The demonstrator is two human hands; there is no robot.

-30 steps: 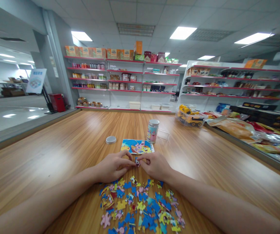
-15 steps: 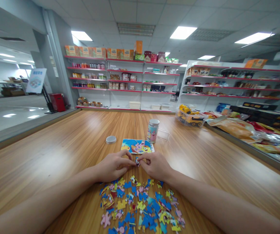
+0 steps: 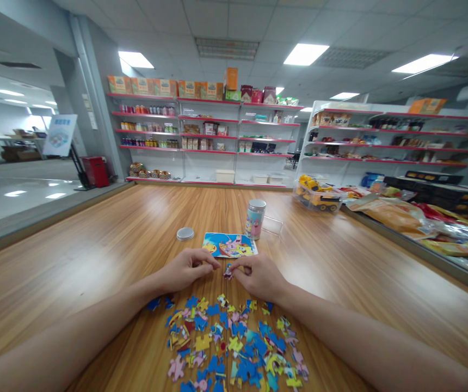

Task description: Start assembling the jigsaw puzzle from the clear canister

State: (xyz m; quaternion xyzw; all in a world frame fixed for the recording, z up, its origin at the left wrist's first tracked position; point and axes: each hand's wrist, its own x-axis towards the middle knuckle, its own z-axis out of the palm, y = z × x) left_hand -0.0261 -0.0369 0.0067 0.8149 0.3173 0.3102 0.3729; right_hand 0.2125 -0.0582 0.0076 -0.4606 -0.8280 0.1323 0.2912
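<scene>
A small cluster of jigsaw puzzle pieces (image 3: 228,271) lies on the table just below a picture sheet (image 3: 229,246). My right hand (image 3: 262,277) has its thumb and index finger pinched at the cluster's right edge. To the left, my left hand (image 3: 187,270) is a little away from the cluster, its index finger and thumb stretched toward it with nothing visible between them. Many loose puzzle pieces (image 3: 234,344) in blue, yellow and pink are spread across the table nearer to me, between my forearms.
Behind the sheet stands a printed tin can (image 3: 255,220), with a clear plastic frame (image 3: 273,225) beside it. A round metal lid (image 3: 185,234) lies to the left. Farther right are a plastic bin of yellow toy trucks (image 3: 319,197) and packaged goods (image 3: 405,218). Stocked shelves (image 3: 209,136) line the back.
My left hand has drawn back leftward from the puzzle cluster, uncovering blue pieces near its wrist. My right hand stays almost in place, and the cluster has shifted very slightly left.
</scene>
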